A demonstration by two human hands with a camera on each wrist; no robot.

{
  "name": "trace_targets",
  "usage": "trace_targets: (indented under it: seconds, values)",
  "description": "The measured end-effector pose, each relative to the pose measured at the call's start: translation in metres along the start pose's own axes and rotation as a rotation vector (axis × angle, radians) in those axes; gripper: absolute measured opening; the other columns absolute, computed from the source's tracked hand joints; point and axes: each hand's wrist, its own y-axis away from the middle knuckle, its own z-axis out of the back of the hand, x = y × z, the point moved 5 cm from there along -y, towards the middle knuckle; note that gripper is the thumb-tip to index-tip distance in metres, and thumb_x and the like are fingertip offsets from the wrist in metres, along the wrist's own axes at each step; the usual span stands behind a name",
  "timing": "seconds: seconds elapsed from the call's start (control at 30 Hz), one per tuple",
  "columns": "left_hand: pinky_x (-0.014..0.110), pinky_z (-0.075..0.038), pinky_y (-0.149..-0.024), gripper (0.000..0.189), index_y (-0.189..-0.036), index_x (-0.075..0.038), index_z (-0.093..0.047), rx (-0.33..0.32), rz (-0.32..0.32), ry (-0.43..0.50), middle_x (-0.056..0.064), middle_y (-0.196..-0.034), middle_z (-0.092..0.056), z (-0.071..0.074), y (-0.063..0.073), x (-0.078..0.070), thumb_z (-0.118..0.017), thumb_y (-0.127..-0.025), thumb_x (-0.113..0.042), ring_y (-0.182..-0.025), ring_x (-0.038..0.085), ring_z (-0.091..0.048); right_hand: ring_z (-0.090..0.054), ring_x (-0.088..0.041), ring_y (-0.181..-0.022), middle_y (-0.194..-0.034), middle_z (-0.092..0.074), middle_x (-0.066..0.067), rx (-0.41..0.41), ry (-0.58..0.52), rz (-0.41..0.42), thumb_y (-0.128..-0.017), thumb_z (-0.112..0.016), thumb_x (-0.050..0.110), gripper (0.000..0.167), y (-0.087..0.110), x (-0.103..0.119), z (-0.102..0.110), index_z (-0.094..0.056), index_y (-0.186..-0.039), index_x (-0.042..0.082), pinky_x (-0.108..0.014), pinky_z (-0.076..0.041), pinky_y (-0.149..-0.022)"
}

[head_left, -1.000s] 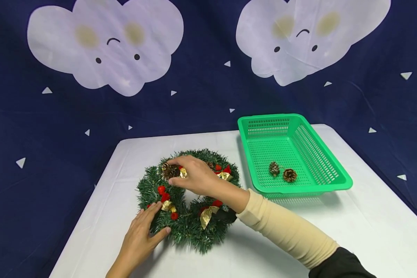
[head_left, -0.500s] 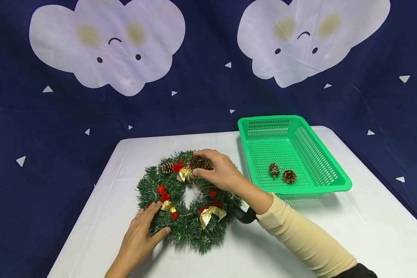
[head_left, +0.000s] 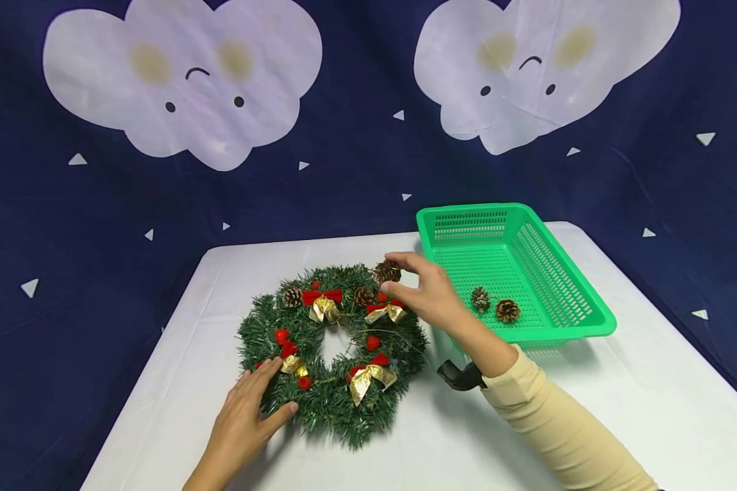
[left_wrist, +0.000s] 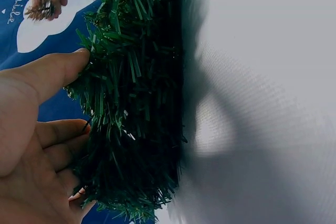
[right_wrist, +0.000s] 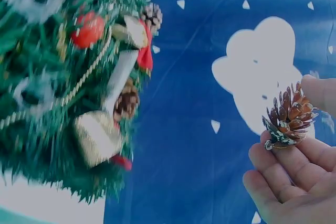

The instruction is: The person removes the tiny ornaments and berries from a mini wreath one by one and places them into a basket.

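While the spread left hand [head_left: 241, 419] rests on the round green tinsel wreath [head_left: 334, 414] lying on the white table [head_left: 178, 341], probably to steady it, the right hand [head_left: 432, 294] pinches one brown scaly pine cone [head_left: 388, 271] near the wreath's far edge.

left hand [head_left: 241, 417], one: fingers extended, thumb spread wide. right hand [head_left: 432, 290], one: thumb and fingers in a pinch. right forearm [head_left: 553, 409], one: sleeved, behind that hand.

right sleeve [head_left: 568, 429]: beige, close-fitting | cuff [head_left: 506, 374]: folded back | wrist attachment [head_left: 460, 377]: 1, black, curved | left hand [head_left: 241, 417], right hand [head_left: 436, 294]: bare
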Motion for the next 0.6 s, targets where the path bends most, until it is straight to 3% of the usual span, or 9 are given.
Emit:
trace_targets:
  seconds: [0.3,0.6]
  values:
    - [0.054,-0.031,-0.106,0.073,-0.137,-0.008,-0.049,-0.018,-0.016,-0.003,0.014,-0.138,-0.053,0.001,0.001,-0.001,-0.078,-0.074,-0.032,-0.127,0.035,-0.049,-0.046,-0.033,-0.131,-0.140,-0.052,-0.008,-0.049,0.023,-0.114,-0.086,-0.068,0.038,0.057,0.004,-0.031,0.029,-0.049,-0.137,0.023,-0.053,-0.046,-0.102]
    - [0.056,-0.030,-0.108,0.074,-0.138,-0.008,-0.047,0.008,0.007,0.007,0.016,-0.140,-0.051,0.000,0.001,0.000,-0.077,-0.075,-0.033,-0.129,0.037,-0.047,-0.045,-0.038,-0.130,-0.139,-0.051,-0.017,-0.078,0.027,-0.142,-0.088,-0.066,0.035,0.058,0.008,-0.058,0.045,-0.047,-0.138,0.014,-0.056,-0.043,-0.103]
